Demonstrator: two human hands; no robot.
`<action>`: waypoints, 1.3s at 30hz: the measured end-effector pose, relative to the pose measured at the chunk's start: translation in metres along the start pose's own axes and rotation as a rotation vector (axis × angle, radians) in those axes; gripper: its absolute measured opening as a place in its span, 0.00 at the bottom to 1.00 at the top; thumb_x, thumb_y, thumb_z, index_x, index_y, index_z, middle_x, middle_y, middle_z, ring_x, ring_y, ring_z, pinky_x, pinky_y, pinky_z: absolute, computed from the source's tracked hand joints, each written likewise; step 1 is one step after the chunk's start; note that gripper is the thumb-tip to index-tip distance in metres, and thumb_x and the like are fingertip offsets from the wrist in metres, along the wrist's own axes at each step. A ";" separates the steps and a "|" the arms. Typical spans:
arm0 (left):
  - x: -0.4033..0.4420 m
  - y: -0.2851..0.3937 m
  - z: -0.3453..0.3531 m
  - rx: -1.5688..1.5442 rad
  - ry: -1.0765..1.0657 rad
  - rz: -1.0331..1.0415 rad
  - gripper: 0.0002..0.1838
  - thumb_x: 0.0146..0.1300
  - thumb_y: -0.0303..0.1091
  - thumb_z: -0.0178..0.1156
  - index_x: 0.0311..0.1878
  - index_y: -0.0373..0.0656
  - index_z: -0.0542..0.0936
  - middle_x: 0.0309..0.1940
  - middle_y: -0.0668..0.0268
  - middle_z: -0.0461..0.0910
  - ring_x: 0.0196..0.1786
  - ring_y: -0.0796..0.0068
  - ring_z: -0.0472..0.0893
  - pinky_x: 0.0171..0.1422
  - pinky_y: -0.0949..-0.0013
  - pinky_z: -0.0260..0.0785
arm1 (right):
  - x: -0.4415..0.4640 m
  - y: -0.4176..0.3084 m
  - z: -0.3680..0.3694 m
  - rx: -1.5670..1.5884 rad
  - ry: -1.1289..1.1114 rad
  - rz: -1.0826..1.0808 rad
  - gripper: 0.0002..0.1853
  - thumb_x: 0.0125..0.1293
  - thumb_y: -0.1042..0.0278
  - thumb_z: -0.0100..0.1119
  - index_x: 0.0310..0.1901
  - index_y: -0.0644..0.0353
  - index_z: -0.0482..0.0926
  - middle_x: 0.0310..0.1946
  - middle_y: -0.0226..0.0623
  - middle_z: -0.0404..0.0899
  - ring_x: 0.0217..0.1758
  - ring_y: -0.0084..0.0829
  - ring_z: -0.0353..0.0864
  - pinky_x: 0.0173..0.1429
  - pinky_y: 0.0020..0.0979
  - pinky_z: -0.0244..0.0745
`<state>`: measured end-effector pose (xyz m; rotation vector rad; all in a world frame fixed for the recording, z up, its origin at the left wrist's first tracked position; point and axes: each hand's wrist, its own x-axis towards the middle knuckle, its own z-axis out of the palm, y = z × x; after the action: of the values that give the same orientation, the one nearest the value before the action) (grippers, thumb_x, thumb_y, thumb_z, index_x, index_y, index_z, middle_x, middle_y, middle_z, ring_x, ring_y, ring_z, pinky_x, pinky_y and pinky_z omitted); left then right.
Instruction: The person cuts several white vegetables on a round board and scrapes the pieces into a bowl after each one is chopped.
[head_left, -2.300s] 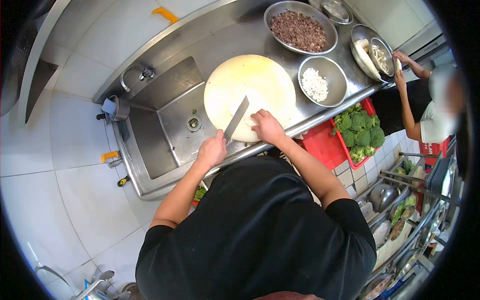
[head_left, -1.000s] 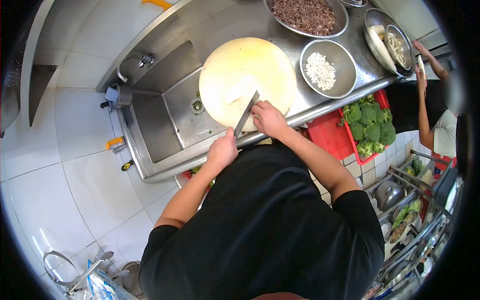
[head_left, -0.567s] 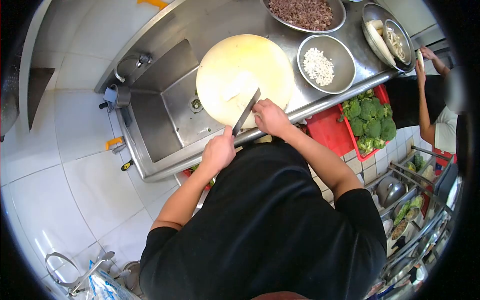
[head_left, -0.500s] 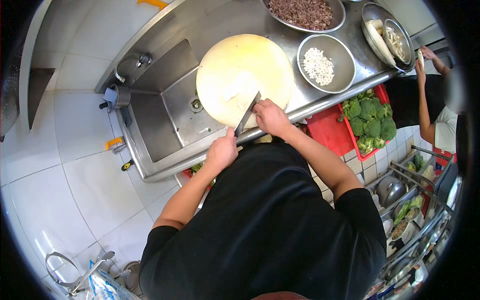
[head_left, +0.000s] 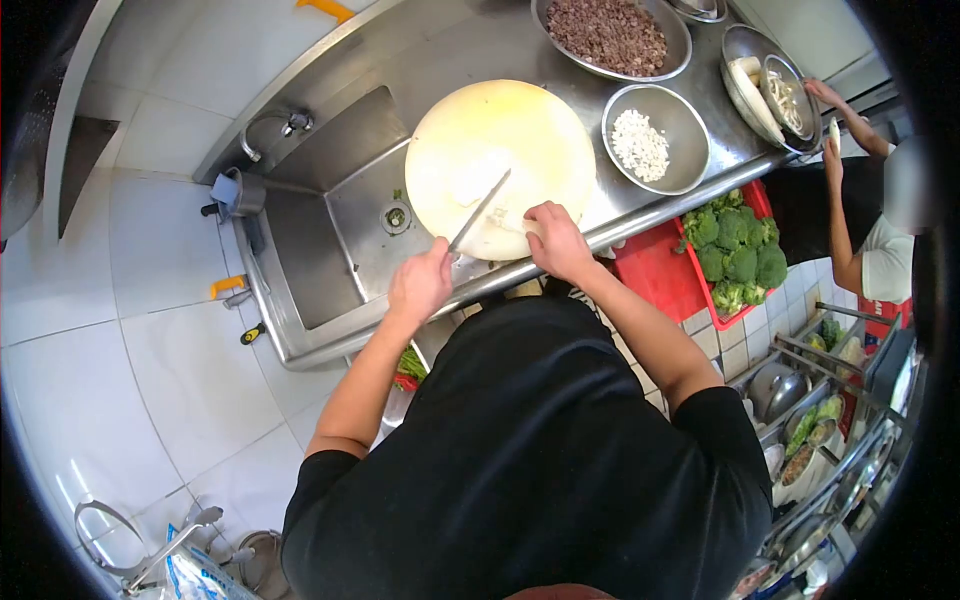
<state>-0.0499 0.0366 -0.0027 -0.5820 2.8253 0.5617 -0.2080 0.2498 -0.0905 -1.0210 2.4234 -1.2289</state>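
My left hand point(head_left: 420, 283) is closed round the handle of a knife point(head_left: 482, 210), whose blade slants up and away over the round, pale yellow cutting board point(head_left: 500, 115). At the board's near right edge, my right hand point(head_left: 560, 245) has its fingers bent and closed against a pale piece of food point(head_left: 513, 222). Its shape is partly hidden by the fingers and hard to tell from the board. A steel bowl point(head_left: 692, 165) right of the board holds small white diced pieces point(head_left: 641, 145).
A sink point(head_left: 305, 235) lies left of the board. A bowl of brown-purple chopped food point(head_left: 610, 35) stands behind; a bowl of long pale vegetables point(head_left: 748, 95) is at the right. Broccoli point(head_left: 738, 245) fills a red crate below the counter edge. Another person point(head_left: 870, 230) works at the far right.
My right hand has left the knife blade and come down onto the board's near edge. The knife in my left hand has shifted left, its tip now farther from my right hand.
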 end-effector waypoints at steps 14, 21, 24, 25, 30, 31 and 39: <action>-0.010 -0.052 -0.028 0.090 0.123 0.231 0.11 0.65 0.39 0.67 0.49 0.50 0.82 0.34 0.60 0.84 0.42 0.53 0.86 0.46 0.50 0.79 | 0.051 -0.012 0.023 -0.040 0.218 0.044 0.36 0.75 0.49 0.61 0.74 0.69 0.66 0.75 0.63 0.65 0.79 0.61 0.62 0.84 0.50 0.56; -0.011 -0.114 0.009 -0.721 -0.311 -0.297 0.12 0.82 0.41 0.58 0.49 0.42 0.79 0.20 0.73 0.69 0.18 0.81 0.70 0.20 0.68 0.63 | 0.018 -0.010 0.060 -0.238 -0.124 0.087 0.46 0.79 0.39 0.49 0.80 0.73 0.54 0.83 0.64 0.51 0.89 0.60 0.42 0.90 0.55 0.38; -0.003 -0.104 0.029 -0.970 -0.448 -0.370 0.11 0.83 0.40 0.55 0.53 0.43 0.77 0.20 0.74 0.69 0.17 0.80 0.68 0.20 0.70 0.63 | 0.019 -0.032 0.096 -0.184 -0.008 0.182 0.46 0.79 0.41 0.51 0.80 0.74 0.53 0.83 0.64 0.50 0.89 0.60 0.40 0.90 0.54 0.35; 0.000 -0.099 0.038 -0.970 -0.466 -0.352 0.11 0.84 0.40 0.53 0.57 0.44 0.76 0.22 0.73 0.69 0.17 0.80 0.68 0.21 0.70 0.65 | 0.021 -0.037 0.103 -0.149 0.044 0.216 0.46 0.79 0.43 0.53 0.80 0.76 0.51 0.83 0.65 0.50 0.89 0.60 0.40 0.90 0.54 0.35; 0.015 -0.085 0.069 -1.084 -0.459 -0.344 0.11 0.84 0.41 0.52 0.59 0.46 0.74 0.22 0.72 0.70 0.17 0.79 0.69 0.21 0.68 0.69 | 0.027 -0.040 0.109 -0.017 0.200 0.269 0.45 0.78 0.50 0.56 0.80 0.76 0.50 0.82 0.65 0.51 0.88 0.61 0.43 0.89 0.54 0.37; 0.018 -0.085 0.065 -1.078 -0.473 -0.332 0.11 0.84 0.41 0.52 0.59 0.46 0.74 0.23 0.72 0.70 0.17 0.79 0.70 0.21 0.68 0.69 | 0.027 -0.040 0.110 0.006 0.228 0.270 0.45 0.78 0.51 0.56 0.80 0.76 0.49 0.82 0.65 0.51 0.88 0.62 0.43 0.89 0.54 0.37; 0.022 -0.065 0.088 -1.149 -0.585 -0.315 0.10 0.84 0.41 0.53 0.56 0.46 0.73 0.23 0.71 0.70 0.17 0.78 0.70 0.20 0.68 0.69 | 0.034 -0.032 0.120 0.091 0.336 0.234 0.43 0.79 0.55 0.55 0.81 0.75 0.48 0.82 0.67 0.50 0.87 0.67 0.43 0.88 0.56 0.38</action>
<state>-0.0319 0.0098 -0.1096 -0.8052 1.6122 1.8899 -0.1584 0.1407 -0.1361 -0.5191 2.6066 -1.5076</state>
